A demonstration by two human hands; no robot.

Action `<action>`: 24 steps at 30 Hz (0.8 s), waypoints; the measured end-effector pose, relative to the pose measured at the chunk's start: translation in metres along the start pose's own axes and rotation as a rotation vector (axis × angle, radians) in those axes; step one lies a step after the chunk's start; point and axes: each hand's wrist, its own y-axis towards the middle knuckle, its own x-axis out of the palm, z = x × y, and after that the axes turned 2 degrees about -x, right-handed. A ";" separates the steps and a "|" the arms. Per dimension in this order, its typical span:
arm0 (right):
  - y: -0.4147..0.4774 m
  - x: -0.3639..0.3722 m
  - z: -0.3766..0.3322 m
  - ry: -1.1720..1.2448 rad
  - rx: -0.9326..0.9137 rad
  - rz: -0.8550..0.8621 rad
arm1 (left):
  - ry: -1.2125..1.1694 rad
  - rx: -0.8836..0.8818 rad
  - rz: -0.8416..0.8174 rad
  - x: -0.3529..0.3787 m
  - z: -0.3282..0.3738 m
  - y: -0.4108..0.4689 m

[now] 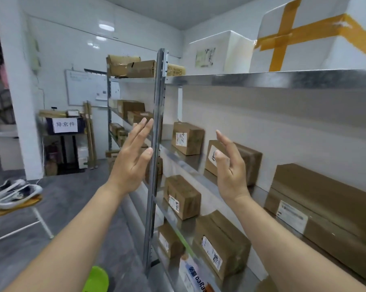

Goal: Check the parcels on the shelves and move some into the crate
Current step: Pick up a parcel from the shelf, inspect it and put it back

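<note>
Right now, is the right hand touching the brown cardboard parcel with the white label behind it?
Cannot tell. Head view: the right hand overlaps the brown cardboard parcel; no contact or gap shows.

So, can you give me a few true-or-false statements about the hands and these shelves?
1. The left hand and the right hand both hold nothing. True.
2. The tape on the white box on the top shelf is blue. False: it is orange-brown.
3. The parcel beyond the right hand is brown cardboard with a label. True.
4. The shoes sit on the shelves. False: they lie on a stool at the left, away from the shelves.
</note>
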 end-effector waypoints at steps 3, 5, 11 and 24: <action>0.036 0.042 0.040 -0.025 -0.011 0.015 | -0.015 0.033 -0.021 0.011 -0.065 0.038; 0.064 0.074 0.073 -0.040 -0.001 0.031 | -0.042 0.034 -0.021 0.020 -0.115 0.070; 0.140 0.147 0.154 -0.052 0.055 0.099 | -0.110 0.050 -0.097 0.049 -0.234 0.154; 0.204 0.205 0.267 -0.019 0.096 0.166 | -0.114 0.073 -0.193 0.104 -0.353 0.234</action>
